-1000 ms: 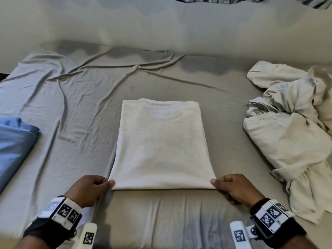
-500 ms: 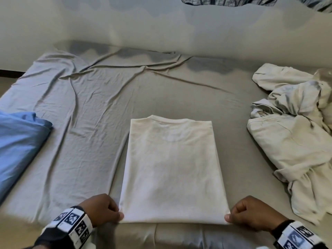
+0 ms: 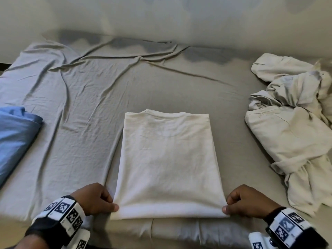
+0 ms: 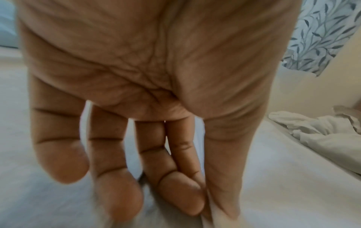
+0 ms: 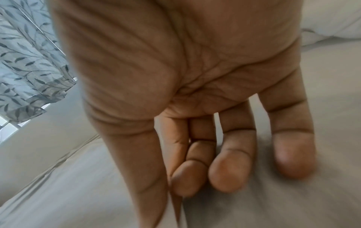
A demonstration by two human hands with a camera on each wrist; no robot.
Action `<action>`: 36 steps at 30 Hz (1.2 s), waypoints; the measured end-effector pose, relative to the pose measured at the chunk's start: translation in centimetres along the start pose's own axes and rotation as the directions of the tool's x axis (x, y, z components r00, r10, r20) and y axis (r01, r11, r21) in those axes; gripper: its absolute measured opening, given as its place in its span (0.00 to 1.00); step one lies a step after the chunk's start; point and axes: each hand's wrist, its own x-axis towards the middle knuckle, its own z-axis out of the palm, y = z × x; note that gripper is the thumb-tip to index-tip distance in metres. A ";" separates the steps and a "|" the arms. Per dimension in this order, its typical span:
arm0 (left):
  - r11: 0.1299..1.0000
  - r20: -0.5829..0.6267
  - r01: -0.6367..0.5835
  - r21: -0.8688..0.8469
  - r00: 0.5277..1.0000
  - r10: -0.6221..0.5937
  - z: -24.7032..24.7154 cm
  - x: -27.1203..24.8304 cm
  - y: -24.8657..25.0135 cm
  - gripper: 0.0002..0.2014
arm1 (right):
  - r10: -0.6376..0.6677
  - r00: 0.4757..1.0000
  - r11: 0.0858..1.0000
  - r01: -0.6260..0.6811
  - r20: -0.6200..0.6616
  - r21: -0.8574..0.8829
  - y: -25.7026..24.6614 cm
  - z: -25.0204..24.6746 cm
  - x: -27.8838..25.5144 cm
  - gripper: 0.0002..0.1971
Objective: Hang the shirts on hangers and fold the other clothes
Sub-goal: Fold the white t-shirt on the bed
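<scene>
The folded white T-shirt (image 3: 168,164) is laid near the bed's (image 3: 86,97) front edge, each near corner pinched by the left hand (image 3: 93,199) and right hand (image 3: 248,201). The pinched cloth is mostly hidden in both blurred wrist views.

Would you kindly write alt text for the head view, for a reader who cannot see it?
Left hand and right hand pinch the near corners of a folded white T-shirt lying flat on a grey bedsheet. A blue garment lies at left, crumpled cream clothes at right.
</scene>
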 end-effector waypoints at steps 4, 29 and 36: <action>0.988 -0.122 0.017 -0.156 0.992 -0.037 -0.7 -0.1 1.3 0.26 | -0.008 0.995 0.984 0.025 -0.099 0.176 -1.2 -0.1 0.9 0.21; 0.886 -0.192 -0.015 -0.464 0.978 -0.084 -2.3 2.4 2.8 0.22 | 0.000 0.907 0.992 0.053 -0.422 0.115 -4.0 -2.7 5.6 0.16; 0.870 -0.359 -0.102 -0.483 0.929 -0.091 -5.3 4.5 5.5 0.22 | -0.014 0.886 0.976 0.114 -0.463 0.188 -5.8 -5.2 7.2 0.20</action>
